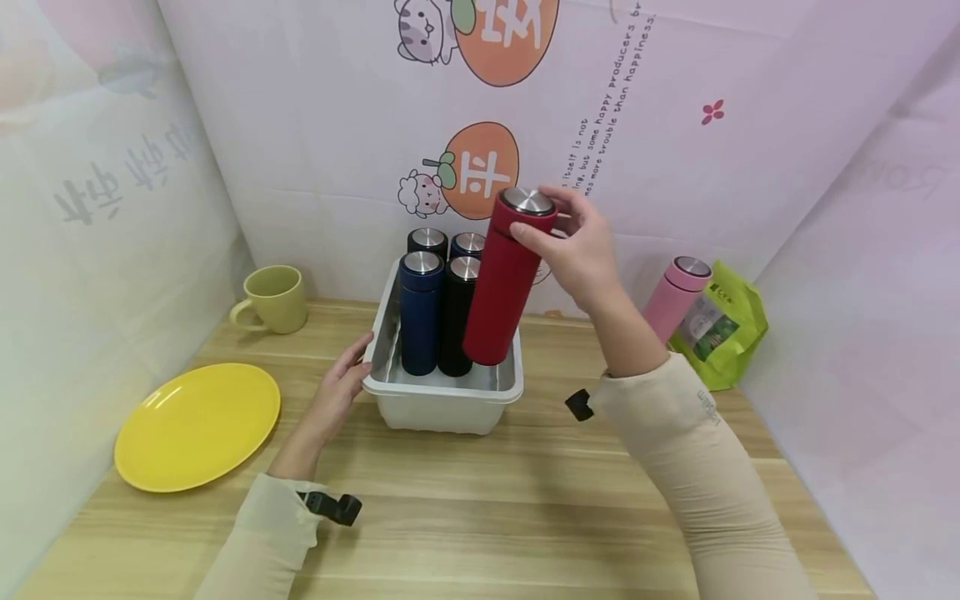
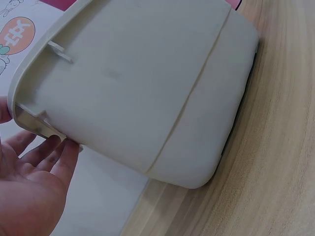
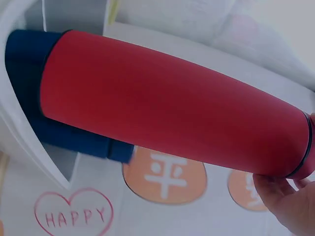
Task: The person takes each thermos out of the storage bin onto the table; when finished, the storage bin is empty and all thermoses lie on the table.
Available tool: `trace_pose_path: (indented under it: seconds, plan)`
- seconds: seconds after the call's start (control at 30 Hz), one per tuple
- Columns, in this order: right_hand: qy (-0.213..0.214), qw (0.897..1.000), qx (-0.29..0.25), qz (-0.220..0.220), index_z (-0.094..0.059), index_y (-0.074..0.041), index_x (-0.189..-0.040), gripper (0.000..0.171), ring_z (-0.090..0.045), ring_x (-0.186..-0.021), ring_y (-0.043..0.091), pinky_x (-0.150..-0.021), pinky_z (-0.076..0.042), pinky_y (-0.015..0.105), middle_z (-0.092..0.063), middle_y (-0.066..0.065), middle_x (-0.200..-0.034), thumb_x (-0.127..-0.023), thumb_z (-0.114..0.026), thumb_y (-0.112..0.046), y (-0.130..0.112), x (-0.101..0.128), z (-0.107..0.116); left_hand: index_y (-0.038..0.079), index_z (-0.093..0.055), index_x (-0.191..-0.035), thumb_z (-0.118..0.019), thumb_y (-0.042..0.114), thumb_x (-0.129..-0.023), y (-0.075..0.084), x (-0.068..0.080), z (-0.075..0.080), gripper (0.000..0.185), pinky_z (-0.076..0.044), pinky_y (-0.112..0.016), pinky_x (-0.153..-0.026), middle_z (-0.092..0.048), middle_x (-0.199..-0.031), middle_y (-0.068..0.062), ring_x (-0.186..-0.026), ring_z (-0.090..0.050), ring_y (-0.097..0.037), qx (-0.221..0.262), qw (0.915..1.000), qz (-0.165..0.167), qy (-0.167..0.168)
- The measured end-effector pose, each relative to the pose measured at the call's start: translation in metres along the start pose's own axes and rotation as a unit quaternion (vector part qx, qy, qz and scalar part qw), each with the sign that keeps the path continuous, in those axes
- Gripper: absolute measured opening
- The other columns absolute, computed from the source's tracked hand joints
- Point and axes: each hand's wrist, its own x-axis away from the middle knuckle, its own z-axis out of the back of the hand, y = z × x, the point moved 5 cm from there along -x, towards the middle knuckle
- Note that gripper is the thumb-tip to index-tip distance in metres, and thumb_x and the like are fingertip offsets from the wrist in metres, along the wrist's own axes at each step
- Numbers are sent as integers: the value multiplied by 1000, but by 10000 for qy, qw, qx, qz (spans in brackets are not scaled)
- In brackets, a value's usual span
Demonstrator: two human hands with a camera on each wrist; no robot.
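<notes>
My right hand (image 1: 581,250) pinches a red thermos (image 1: 504,287) near its silver-topped lid, thumb on the front. The thermos tilts, its base over the right part of a white plastic bin (image 1: 442,408). In the right wrist view the red thermos (image 3: 167,103) hides part of a blue thermos (image 3: 74,140). Inside the bin stand a blue thermos (image 1: 420,321), a black thermos (image 1: 455,325), and behind them another black one (image 1: 427,239) and another blue one (image 1: 469,242). My left hand (image 1: 337,392) holds the bin's left rim; in the left wrist view its fingers (image 2: 66,160) curl under the rim.
A yellow-green mug (image 1: 276,300) stands at the back left, a yellow plate (image 1: 198,429) in front of it. On the right, a pink thermos (image 1: 675,300) stands partly behind my right forearm, next to a green bag (image 1: 731,333). Printed curtains (image 1: 315,125) enclose the wooden table (image 1: 480,508).
</notes>
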Motion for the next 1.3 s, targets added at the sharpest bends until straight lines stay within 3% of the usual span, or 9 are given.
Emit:
trace_pose_path:
  seconds: [0.23,0.43,0.5,0.7,0.87,1.1,1.3]
  plan:
    - [364,9990,-118,-222,-52,-8,-137,56,-54,-109,24,-92,-48,34,-54,12,-127,-86,-75,-16,-7,-4,38,-6,-21,-152,-36,4,-102,-2,0,0,52,-24,-48,-111,-17,-158,-22,-141,-20,-33,26,10000,39,26]
    - [813,9947,84,-623,-50,-12,-140,61,-51,-110,21,-90,-46,32,-51,10,-131,-86,-75,-21,3,-4,72,-6,-20,-151,-35,5,-103,0,-1,1,52,-35,-28,-105,-15,-158,-22,-141,-19,-34,34,10000,14,9]
    - [964,9915,255,-834,-49,-14,-142,63,-50,-112,20,-91,-45,32,-50,9,-133,-86,-75,-24,13,-4,82,-7,-20,-151,-34,5,-103,1,-1,1,52,-35,-27,-105,-14,-158,-22,-141,-19,-34,29,10000,10,4]
    - [1309,9748,1175,-1373,-44,-19,-147,70,-47,-121,23,-99,-45,37,-47,7,-142,-86,-73,-38,51,-6,107,-7,-19,-151,-34,5,-102,3,1,0,52,-26,-48,-111,-14,-158,-23,-141,-18,-35,-7,10000,40,-8]
    - [1610,9586,1771,-1546,-43,-19,-147,75,-47,-125,24,-98,-45,36,-45,6,-145,-84,-73,-46,88,-7,123,-8,-20,-151,-33,4,-102,3,2,-1,52,-28,-44,-110,-14,-157,-24,-140,-19,-35,11,10000,40,-18]
    - [1955,9490,1909,-1575,-41,-18,-148,77,-46,-126,21,-98,-45,35,-44,4,-145,-84,-71,-49,129,-12,130,-7,-19,-151,-33,4,-103,2,2,0,52,-31,-34,-109,-14,-157,-24,-141,-17,-35,-15,10000,1,-45]
    - [2070,9500,1806,-1488,-38,-13,-148,76,-43,-129,22,-100,-44,34,-43,8,-145,-86,-70,-44,162,-14,130,-7,-19,-151,-34,3,-102,2,3,-1,52,-26,-43,-111,-14,-157,-24,-141,-18,-35,16,10000,-4,-64]
